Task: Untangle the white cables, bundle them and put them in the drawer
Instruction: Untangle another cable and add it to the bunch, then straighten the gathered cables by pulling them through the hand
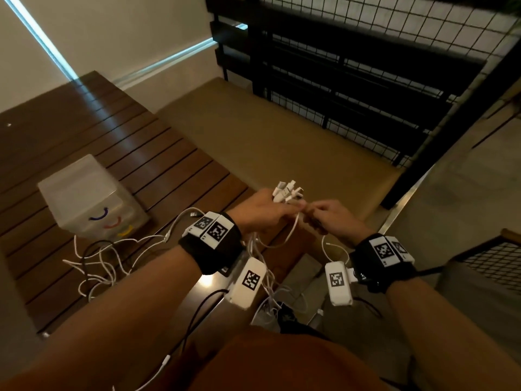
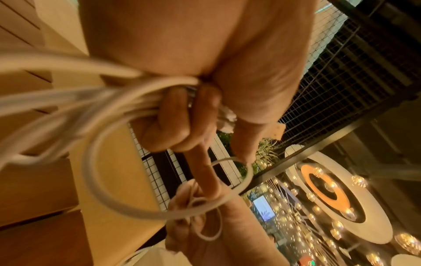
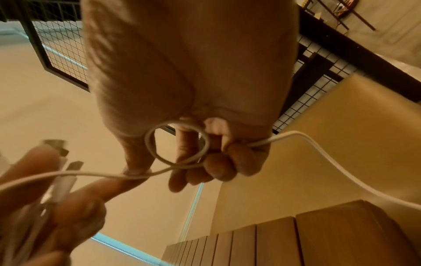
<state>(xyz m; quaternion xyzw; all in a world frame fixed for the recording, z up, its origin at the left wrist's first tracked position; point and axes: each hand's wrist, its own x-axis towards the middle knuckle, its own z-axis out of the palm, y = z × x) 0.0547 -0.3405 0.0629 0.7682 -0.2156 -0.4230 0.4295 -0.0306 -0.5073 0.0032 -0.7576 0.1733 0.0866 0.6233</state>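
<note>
My left hand (image 1: 265, 211) grips a bunch of white cables (image 2: 118, 100), with several connector ends (image 1: 287, 191) sticking up above the fist. Its index finger and thumb reach toward my right hand (image 1: 328, 217), which pinches one white cable (image 3: 177, 144) curled into a small loop between its fingers. That cable runs across to the left hand's fingers (image 3: 95, 189). More white cables (image 1: 107, 258) lie tangled on the dark slatted table (image 1: 84, 136) and hang below my wrists. A translucent drawer unit (image 1: 90, 197) with coloured handles stands at the left on the table.
A tan bench surface (image 1: 282, 136) lies beyond my hands, backed by a black wire-mesh railing (image 1: 366, 66). Black cords (image 1: 197, 311) trail from the wrist cameras. A mesh-topped object (image 1: 496, 255) sits at the right edge. The table's front edge runs under my left forearm.
</note>
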